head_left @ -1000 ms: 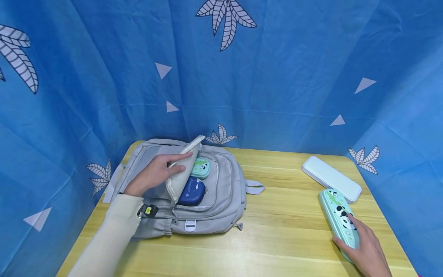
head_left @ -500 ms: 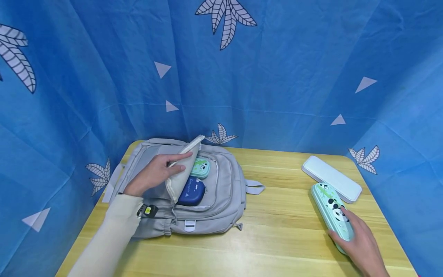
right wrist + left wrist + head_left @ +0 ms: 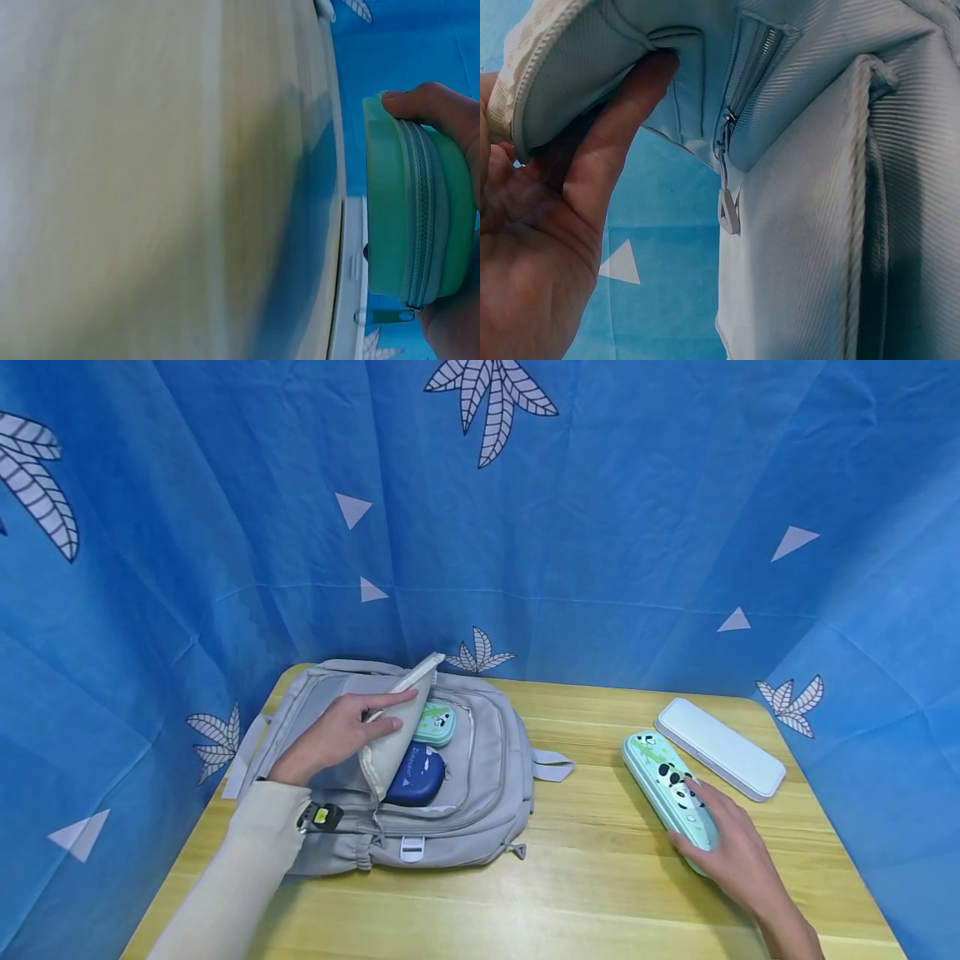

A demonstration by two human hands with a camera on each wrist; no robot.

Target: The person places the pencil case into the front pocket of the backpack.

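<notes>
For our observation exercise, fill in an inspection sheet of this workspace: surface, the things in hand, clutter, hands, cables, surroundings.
Surface: wooden table, bare at the front.
Things in hand: grey backpack lies flat, front pocket flap held open; green panda case lifted at the right.
Clutter: white case near the back right corner; navy case and small green case in the pocket.
Hands: left hand pinches the flap; right hand grips the panda case's near end.
Cables: nothing seen.
Surroundings: blue leaf-print cloth on three sides.
</notes>
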